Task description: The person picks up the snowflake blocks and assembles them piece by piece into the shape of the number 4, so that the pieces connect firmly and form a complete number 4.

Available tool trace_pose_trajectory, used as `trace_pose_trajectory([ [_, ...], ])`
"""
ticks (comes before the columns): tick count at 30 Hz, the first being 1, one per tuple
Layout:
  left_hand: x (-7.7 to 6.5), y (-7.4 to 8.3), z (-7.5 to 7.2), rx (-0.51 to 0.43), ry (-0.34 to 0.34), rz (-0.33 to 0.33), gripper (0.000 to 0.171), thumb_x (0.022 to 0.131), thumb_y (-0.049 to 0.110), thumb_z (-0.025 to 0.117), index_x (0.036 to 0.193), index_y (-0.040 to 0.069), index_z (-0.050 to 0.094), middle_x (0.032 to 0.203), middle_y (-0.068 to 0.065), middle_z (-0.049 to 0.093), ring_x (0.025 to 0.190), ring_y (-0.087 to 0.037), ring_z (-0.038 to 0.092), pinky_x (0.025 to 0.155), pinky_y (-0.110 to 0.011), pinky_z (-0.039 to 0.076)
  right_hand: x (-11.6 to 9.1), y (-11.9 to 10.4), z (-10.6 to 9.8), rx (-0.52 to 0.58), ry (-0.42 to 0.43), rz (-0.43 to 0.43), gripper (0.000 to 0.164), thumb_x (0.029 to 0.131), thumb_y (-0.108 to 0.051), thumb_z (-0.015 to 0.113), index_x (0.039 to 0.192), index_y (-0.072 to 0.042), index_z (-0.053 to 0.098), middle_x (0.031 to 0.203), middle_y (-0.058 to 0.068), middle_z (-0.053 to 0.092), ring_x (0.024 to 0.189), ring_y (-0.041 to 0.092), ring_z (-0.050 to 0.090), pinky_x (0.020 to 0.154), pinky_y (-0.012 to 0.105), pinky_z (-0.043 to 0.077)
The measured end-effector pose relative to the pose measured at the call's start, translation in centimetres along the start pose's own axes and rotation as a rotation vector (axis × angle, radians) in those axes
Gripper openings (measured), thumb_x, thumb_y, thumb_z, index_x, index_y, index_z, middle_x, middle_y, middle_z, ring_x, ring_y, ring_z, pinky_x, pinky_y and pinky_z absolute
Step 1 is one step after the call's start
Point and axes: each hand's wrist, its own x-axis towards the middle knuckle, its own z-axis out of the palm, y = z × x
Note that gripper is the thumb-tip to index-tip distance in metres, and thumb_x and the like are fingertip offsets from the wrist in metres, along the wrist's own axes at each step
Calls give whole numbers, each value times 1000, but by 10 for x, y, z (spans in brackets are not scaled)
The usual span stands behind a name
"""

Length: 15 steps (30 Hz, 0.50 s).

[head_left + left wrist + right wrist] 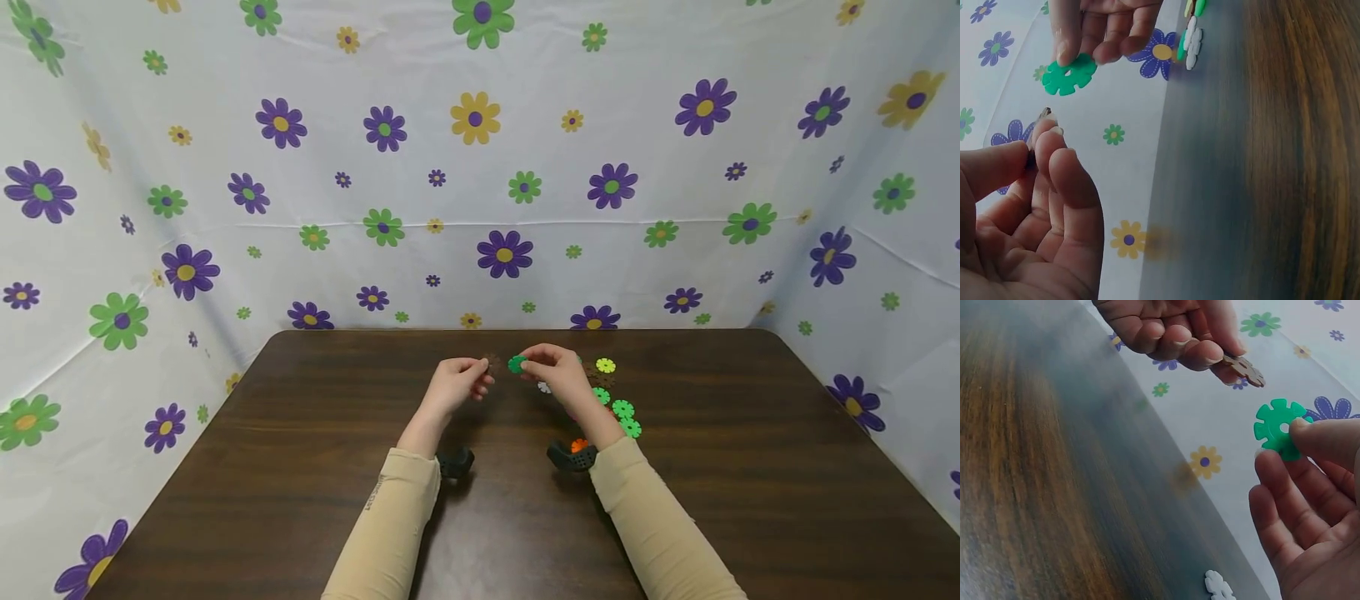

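Between thumb and fingertips my left hand (454, 385) pinches a brown notched disc (492, 364), which shows nearly edge-on in the left wrist view. A green notched disc (1280, 427) with a small hole at its centre is pinched by my right hand (558, 375). Both discs are held up above the table, facing each other with a small gap between them. In the right wrist view the brown disc (1246, 369) tilts down toward the green one. Part of each disc is hidden behind the fingers.
Several loose notched discs lie around my right forearm: green (623, 409), yellow (606, 365), brown (604, 380), orange (579, 446) and white (544, 387). They rest on a dark wooden table (300, 467). A white flowered cloth (420, 275) hangs behind and at the sides.
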Motion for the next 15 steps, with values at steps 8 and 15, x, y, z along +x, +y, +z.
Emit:
trace_pose_trajectory([
  [8, 0, 1, 6, 35, 8, 8, 32, 97, 19, 60, 91, -10, 70, 83, -26, 68, 56, -13, 57, 54, -25, 50, -19, -30, 6, 26, -20, -48, 20, 92, -3, 64, 107, 10, 64, 98, 17, 67, 90, 28, 68, 85, 41, 53],
  [15, 0, 2, 6, 42, 0, -2, 34, 97, 21, 61, 93, -11, 69, 72, -14, 67, 56, -12, 56, 56, -28, 51, -12, -20, 7, 22, -32, -21, 19, 92, -4, 65, 107, 8, 64, 97, 13, 67, 90, 28, 68, 86, 41, 53],
])
